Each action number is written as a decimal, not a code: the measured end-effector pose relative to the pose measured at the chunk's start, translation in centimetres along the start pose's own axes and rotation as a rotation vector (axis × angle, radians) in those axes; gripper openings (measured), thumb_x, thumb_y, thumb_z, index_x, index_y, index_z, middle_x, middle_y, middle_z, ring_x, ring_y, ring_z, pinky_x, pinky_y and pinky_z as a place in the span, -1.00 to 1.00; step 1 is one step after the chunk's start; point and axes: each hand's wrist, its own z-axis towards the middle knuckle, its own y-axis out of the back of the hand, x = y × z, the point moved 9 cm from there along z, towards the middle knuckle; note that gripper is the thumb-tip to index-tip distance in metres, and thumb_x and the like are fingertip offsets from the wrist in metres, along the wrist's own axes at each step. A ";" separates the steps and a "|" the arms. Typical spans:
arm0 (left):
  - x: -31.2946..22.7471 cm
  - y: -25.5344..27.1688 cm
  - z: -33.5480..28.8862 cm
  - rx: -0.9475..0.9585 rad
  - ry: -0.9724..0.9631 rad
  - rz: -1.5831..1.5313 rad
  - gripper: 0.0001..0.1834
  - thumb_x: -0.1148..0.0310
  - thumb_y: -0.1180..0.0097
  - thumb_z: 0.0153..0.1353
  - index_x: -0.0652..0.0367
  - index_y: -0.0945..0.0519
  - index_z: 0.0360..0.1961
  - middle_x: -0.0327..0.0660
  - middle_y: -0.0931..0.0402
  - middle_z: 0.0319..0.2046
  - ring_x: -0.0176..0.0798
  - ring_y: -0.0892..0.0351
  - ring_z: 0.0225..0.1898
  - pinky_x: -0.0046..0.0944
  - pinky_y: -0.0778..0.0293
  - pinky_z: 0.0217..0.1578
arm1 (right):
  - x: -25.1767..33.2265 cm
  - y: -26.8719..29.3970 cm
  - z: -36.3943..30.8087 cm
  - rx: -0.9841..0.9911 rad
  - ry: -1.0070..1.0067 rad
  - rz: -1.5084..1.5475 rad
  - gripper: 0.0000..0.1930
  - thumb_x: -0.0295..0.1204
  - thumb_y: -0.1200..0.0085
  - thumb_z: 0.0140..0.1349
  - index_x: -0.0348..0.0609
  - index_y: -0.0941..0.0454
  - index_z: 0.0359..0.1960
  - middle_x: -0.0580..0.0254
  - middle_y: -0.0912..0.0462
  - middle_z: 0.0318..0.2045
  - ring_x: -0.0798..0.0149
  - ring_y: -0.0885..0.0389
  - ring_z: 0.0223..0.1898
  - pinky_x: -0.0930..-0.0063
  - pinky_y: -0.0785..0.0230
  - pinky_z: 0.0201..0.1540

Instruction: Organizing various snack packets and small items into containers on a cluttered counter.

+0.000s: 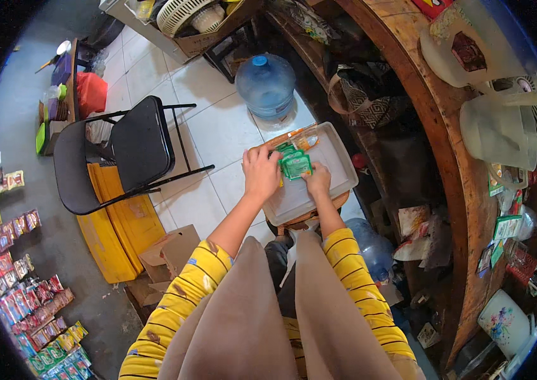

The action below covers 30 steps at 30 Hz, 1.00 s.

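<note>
A strip of green sachets (297, 164) lies between my hands over a shallow, whitish plastic tray (343, 142). My right hand (319, 180) pinches the sachets at their lower right edge. With fingers bent over their left side, my left hand (261, 172) grips the strip; the fingertips are partly hidden behind the green packets. Just beyond, orange sachets (307, 140) rest in the far part of the tray. The tray sits on a small wooden stool (328, 209) in front of my knees.
A blue water jug (266, 85) stands on the tiled floor beyond the tray. To the left are a black folding chair (145, 136), yellow crates (107, 221) and a cardboard box (170, 253). A wooden counter (452, 139) curves along the right, with plastic containers (496, 126) on it.
</note>
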 end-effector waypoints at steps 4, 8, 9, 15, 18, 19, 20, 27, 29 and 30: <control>0.5 -0.4 1.4 0.051 -0.011 0.043 -0.70 0.48 -0.14 -0.12 0.04 -0.50 -0.26 -0.22 -0.39 -0.22 -0.07 -0.35 -0.14 -0.01 -0.20 0.00 | 0.2 0.4 -0.6 -0.062 -0.175 0.118 -0.64 -0.48 -0.33 -0.25 -0.16 -0.50 -0.34 0.08 -0.55 -0.39 0.06 -0.53 -0.28 0.28 -0.37 -0.23; 1.3 -0.7 1.9 0.169 0.074 -0.026 -0.71 0.47 -0.14 -0.10 0.04 -0.51 -0.26 -0.22 -0.40 -0.24 -0.07 -0.37 -0.17 -0.08 -0.26 -0.08 | 2.4 -0.5 0.0 -0.041 -0.012 0.142 -0.63 -0.54 -0.32 -0.25 -0.15 -0.47 -0.33 0.12 -0.51 -0.36 0.08 -0.51 -0.30 0.28 -0.37 -0.23; 1.0 -0.5 1.8 0.149 0.050 -0.061 -0.72 0.46 -0.13 -0.09 0.04 -0.51 -0.26 -0.21 -0.40 -0.23 -0.07 -0.37 -0.17 -0.10 -0.27 -0.09 | 2.3 -0.9 0.2 -0.043 -0.014 0.141 -0.63 -0.54 -0.32 -0.25 -0.15 -0.47 -0.33 0.12 -0.51 -0.36 0.08 -0.51 -0.30 0.28 -0.37 -0.23; 1.3 1.4 0.2 0.062 0.057 -0.206 -0.72 0.45 -0.11 -0.06 0.05 -0.52 -0.23 -0.20 -0.40 -0.20 -0.06 -0.36 -0.15 -0.12 -0.26 -0.08 | 2.8 -1.1 0.8 -0.151 0.042 0.243 -0.60 -0.62 -0.29 -0.27 -0.15 -0.45 -0.31 0.12 -0.50 -0.35 0.12 -0.51 -0.30 0.34 -0.40 -0.25; 1.2 2.0 -1.5 0.056 0.056 -0.246 -0.72 0.44 -0.10 -0.05 0.06 -0.52 -0.22 -0.19 -0.40 -0.17 -0.06 -0.34 -0.12 -0.12 -0.24 -0.06 | 2.8 -1.5 0.3 -0.154 0.005 0.371 -0.53 -0.64 -0.28 -0.28 -0.13 -0.41 -0.24 0.13 -0.49 -0.32 0.18 -0.53 -0.33 0.39 -0.42 -0.28; 1.3 2.2 -1.8 0.061 0.053 -0.255 -0.72 0.44 -0.11 -0.05 0.06 -0.52 -0.22 -0.18 -0.39 -0.16 -0.06 -0.33 -0.10 -0.11 -0.24 -0.05 | 3.1 -1.8 0.1 -0.123 -0.005 0.401 -0.50 -0.64 -0.28 -0.29 -0.13 -0.39 -0.21 0.14 -0.49 -0.31 0.22 -0.54 -0.35 0.41 -0.43 -0.28; 1.4 2.2 -1.8 0.061 0.049 -0.256 -0.72 0.44 -0.11 -0.05 0.06 -0.52 -0.22 -0.18 -0.39 -0.16 -0.06 -0.33 -0.10 -0.11 -0.24 -0.05 | 3.4 -2.0 -0.1 -0.093 -0.016 0.431 -0.47 -0.64 -0.29 -0.29 -0.12 -0.37 -0.18 0.15 -0.48 -0.30 0.25 -0.55 -0.37 0.42 -0.44 -0.29; -2.1 2.2 0.2 -0.028 -0.121 -0.293 -0.69 0.49 -0.13 -0.13 0.11 -0.53 -0.26 -0.12 -0.42 -0.20 -0.03 -0.37 -0.16 -0.09 -0.26 -0.10 | 0.1 -1.5 0.6 -0.214 0.063 0.382 -0.42 -0.60 -0.28 -0.31 -0.08 -0.38 -0.13 0.12 -0.50 -0.23 0.12 -0.51 -0.25 0.30 -0.37 -0.14; -1.2 3.2 0.0 -0.049 -0.105 -0.240 -0.67 0.51 -0.13 -0.15 0.12 -0.52 -0.25 -0.07 -0.41 -0.15 0.01 -0.37 -0.13 -0.08 -0.25 -0.08 | 1.9 -1.9 -0.2 -0.120 -0.009 0.443 -0.42 -0.58 -0.28 -0.29 -0.07 -0.37 -0.11 0.08 -0.49 -0.20 0.06 -0.45 -0.16 0.28 -0.34 -0.10; -1.7 4.2 0.1 -0.050 -0.111 -0.212 -0.66 0.51 -0.13 -0.14 0.12 -0.51 -0.22 -0.07 -0.40 -0.13 0.01 -0.35 -0.13 -0.08 -0.25 -0.08 | 2.8 -1.3 -0.8 -0.122 0.008 0.449 -0.43 -0.58 -0.28 -0.27 -0.07 -0.36 -0.11 0.07 -0.48 -0.21 0.06 -0.45 -0.17 0.29 -0.35 -0.11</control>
